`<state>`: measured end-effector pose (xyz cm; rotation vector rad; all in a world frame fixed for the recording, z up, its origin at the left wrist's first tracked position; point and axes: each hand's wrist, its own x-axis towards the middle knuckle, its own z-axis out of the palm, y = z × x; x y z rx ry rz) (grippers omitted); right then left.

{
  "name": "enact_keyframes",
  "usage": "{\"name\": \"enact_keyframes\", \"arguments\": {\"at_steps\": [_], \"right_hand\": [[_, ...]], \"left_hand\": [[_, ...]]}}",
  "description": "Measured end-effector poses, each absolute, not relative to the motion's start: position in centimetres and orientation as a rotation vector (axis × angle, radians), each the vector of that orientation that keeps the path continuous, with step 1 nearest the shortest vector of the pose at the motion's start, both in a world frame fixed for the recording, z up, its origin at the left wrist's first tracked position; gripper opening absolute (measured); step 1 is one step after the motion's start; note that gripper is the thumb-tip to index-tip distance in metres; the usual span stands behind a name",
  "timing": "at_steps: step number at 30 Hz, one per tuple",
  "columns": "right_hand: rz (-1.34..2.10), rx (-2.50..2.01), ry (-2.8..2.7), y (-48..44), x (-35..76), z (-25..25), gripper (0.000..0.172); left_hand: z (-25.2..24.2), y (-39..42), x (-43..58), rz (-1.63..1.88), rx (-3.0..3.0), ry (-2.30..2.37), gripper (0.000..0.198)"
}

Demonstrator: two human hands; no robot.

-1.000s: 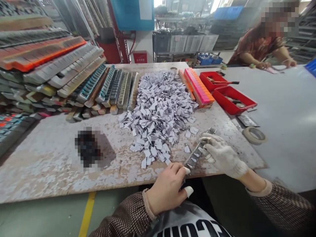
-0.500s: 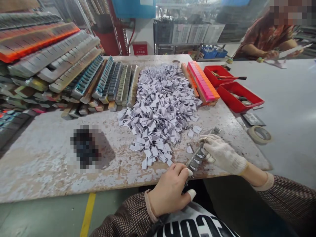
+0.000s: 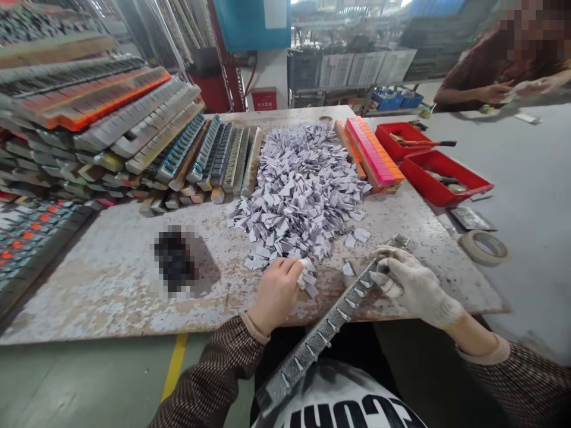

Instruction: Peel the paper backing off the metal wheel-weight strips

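Note:
A long grey bar (image 3: 322, 330) slants from my lap up over the table's front edge. Thin silvery pointed pieces (image 3: 332, 324) stick out along it at intervals. My right hand (image 3: 413, 286), in a white knitted glove, is closed around the bar near its far end. At the near edge of a heap of small white flat pieces (image 3: 303, 184) is my left hand (image 3: 277, 291), bare but for a white cover on a fingertip. Its fingers curl down among the pieces; their tips are partly hidden. One loose white piece (image 3: 348, 269) lies between the bar and the heap.
Stacked bars (image 3: 147, 137) fill the table's left side. Pink and orange blocks (image 3: 372, 151) border the heap at right, beside two red trays (image 3: 446, 178) and a tape roll (image 3: 484, 246). A blurred-out dark object (image 3: 175, 260) sits at left. Across the table, a co-worker handles something pale.
My left hand has left the bar's near end and moved up and left to the heap. More of the bar now shows, reaching down to my lap. My right hand stays on it.

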<state>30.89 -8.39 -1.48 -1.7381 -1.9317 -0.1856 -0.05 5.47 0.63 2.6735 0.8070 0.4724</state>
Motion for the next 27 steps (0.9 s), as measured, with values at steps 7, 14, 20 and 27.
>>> {"name": "enact_keyframes", "arguments": {"at_steps": [7, 14, 20, 27], "right_hand": [[-0.111, -1.733, -1.594, -9.6, 30.8, -1.3, 0.01], [-0.152, -1.748, -1.649, -11.4, 29.2, -0.7, 0.019], [-0.167, -1.718, -1.587, -11.5, 29.1, -0.3, 0.018], [0.053, -1.602, -1.547, -7.9, 25.2, 2.0, 0.013]], "left_hand": [[0.6, 8.1, 4.3, 0.377, 3.028, 0.728, 0.029], [0.0, 9.3, 7.3, 0.448, 3.09, 0.727, 0.01], [-0.2, 10.0, 4.8, 0.689, 2.998, 0.656, 0.009], [1.4, 6.0, 2.4, 1.15, 2.749, 0.415, 0.012]]}}
